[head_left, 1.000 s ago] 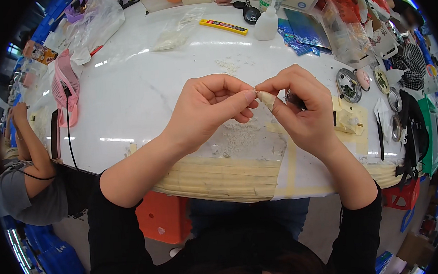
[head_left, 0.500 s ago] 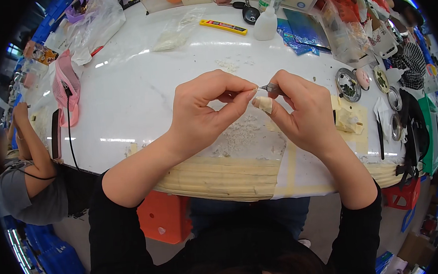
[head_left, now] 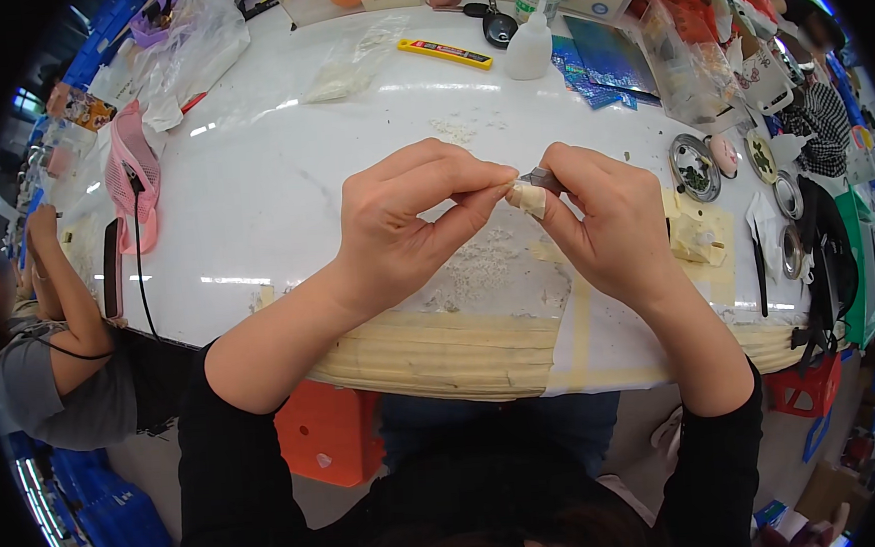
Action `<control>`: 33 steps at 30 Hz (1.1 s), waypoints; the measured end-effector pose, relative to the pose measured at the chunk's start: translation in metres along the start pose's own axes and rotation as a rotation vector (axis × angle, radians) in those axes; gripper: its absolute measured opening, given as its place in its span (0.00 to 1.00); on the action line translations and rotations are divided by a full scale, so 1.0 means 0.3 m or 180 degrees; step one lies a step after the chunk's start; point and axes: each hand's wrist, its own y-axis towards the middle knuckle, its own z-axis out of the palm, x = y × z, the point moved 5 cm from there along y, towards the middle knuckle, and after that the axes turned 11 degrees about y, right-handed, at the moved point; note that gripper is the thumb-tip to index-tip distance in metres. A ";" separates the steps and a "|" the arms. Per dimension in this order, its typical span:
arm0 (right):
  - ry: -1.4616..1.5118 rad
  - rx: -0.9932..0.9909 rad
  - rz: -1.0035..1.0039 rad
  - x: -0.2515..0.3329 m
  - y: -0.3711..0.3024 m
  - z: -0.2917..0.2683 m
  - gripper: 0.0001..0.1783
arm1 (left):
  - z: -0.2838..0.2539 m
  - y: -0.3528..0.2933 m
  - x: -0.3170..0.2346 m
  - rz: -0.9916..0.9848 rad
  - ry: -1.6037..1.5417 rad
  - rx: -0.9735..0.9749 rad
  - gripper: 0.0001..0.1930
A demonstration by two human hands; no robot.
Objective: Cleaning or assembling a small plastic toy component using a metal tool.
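Note:
My left hand (head_left: 410, 225) and my right hand (head_left: 609, 218) meet above the round white table (head_left: 281, 173). Between the fingertips sits a small pale, tape-wrapped piece (head_left: 528, 198). My left thumb and forefinger pinch its left end. My right hand grips the piece together with a thin dark grey tool (head_left: 544, 179) that pokes out above it. Below the hands lies a patch of white crumbs (head_left: 482, 266) on a sheet taped to the table's near edge with beige masking tape (head_left: 442, 348).
A yellow utility knife (head_left: 444, 52) and a white squeeze bottle (head_left: 527, 47) lie at the back. Small round tins (head_left: 694, 165) and a cream lump (head_left: 694, 240) sit at right. A pink object (head_left: 136, 177) with a black cable lies left. Another person (head_left: 51, 347) sits lower left.
My hands have shifted slightly, with the right one turning the pale piece so the dark tool tip now shows above it. The left fingers stay pinched on its end.

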 end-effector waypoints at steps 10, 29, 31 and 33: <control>-0.0026 -0.0011 -0.0006 0.000 0.000 0.001 0.14 | -0.002 0.004 -0.006 0.0080 0.0087 -0.0072 0.11; -0.0038 -0.0025 -0.0184 0.006 0.001 -0.007 0.08 | -0.009 0.010 -0.020 0.0353 0.0470 -0.0045 0.13; -0.0047 -0.0032 -0.0199 0.004 0.001 -0.008 0.08 | -0.009 0.010 -0.020 0.0334 0.0450 -0.0036 0.13; -0.0083 -0.0026 -0.0208 0.004 0.000 -0.010 0.08 | -0.007 0.009 -0.019 0.0282 0.0407 -0.0060 0.12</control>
